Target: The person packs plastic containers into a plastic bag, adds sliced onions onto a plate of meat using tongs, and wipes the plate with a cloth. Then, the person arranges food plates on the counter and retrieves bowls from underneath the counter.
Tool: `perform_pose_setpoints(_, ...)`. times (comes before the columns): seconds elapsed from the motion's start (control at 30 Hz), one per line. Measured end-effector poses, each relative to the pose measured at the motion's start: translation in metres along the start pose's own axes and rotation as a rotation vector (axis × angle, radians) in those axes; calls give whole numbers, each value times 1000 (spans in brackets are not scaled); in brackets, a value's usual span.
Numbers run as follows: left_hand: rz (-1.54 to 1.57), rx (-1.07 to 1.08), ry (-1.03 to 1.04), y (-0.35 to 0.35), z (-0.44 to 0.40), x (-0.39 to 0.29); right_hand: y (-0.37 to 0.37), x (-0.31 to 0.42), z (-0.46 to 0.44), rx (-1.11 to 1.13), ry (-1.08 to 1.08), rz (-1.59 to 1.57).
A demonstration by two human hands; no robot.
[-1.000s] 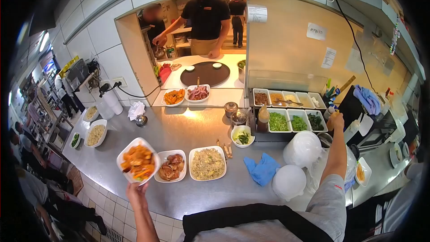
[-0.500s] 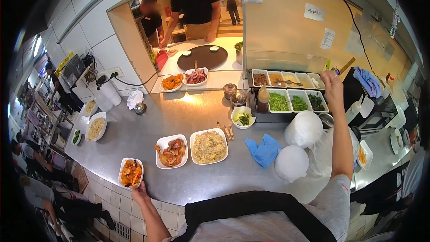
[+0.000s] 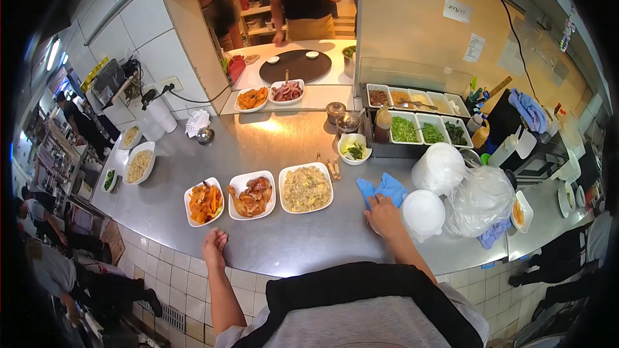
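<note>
My left hand (image 3: 215, 246), fingers curled in and holding nothing I can see, hovers at the counter's front edge. Just above it stands a white bowl of glazed orange vegetable pieces (image 3: 205, 202). My right hand (image 3: 385, 217) has its fingers closed on the near part of a blue cloth (image 3: 389, 188), partly covering it. Between my hands are a square white bowl of browned chicken pieces (image 3: 252, 196) and another of fried rice (image 3: 306, 188). Beside the cloth, a stack of white lids or bowls in plastic (image 3: 423, 214) stands close to my right hand.
Several trays of chopped toppings (image 3: 405, 128) and a sauce bottle (image 3: 382, 123) line the back right. A bowl of greens (image 3: 354, 149) sits before them. Two filled dishes (image 3: 287, 92) rest on the pass ledge, with people beyond. Rice bowls (image 3: 139, 164) stand at left.
The orange-food bowl has moved right beside the chicken, and my left hand has let go of it. My right hand has come down from above the topping trays to the blue cloth.
</note>
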State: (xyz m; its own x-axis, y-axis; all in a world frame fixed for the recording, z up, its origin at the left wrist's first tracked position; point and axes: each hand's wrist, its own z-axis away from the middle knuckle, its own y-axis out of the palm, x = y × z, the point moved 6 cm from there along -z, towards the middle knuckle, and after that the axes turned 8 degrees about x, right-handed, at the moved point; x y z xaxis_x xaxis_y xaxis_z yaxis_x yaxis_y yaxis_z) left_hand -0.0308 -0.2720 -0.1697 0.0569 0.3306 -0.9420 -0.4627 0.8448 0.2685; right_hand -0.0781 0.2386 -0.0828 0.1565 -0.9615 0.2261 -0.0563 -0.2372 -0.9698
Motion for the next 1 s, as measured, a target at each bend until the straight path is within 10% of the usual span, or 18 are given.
perform_pose_setpoints(0.4, 179, -222, 142, -98, -34, -42, -8, 9, -25, -47, 138, 210)
perform_pose_setpoints(0.47, 159, -278, 142, -110, -36, -74, -13, 26, -27, -303, -8, -12)
perform_pose_setpoints(0.67, 89, -268, 117, -155, -74, -106, 74, 63, -41, 431, 521, -1418)
perform_pose_setpoints(1.0, 87, -159, -49, -188, -203, -120, 100, 71, -43, 111, 605, -1573)
